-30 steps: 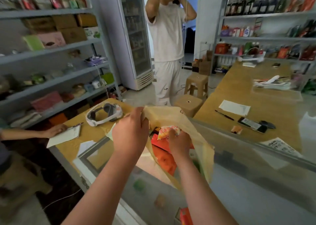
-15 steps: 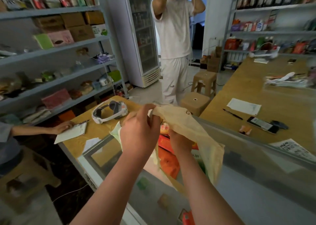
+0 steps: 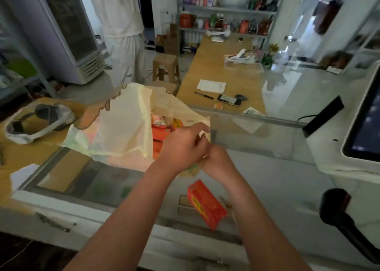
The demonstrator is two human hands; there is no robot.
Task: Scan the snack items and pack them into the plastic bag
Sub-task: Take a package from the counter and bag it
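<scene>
**Hands meet at the bag's rim**

Your left hand point(image 3: 182, 147) pinches the right rim of the plastic bag point(image 3: 115, 131), which lies open on the glass counter point(image 3: 267, 180) with orange snack packs point(image 3: 159, 131) inside. Your right hand point(image 3: 219, 163) sits just beneath; its fingers are hidden, so I cannot tell its grip.

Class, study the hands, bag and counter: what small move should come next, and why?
Probably the right hand should drop to the red box, which lies on the glass counter outside the plastic bag, whose mouth the left hand seems to hold; other snacks are already inside.
</scene>
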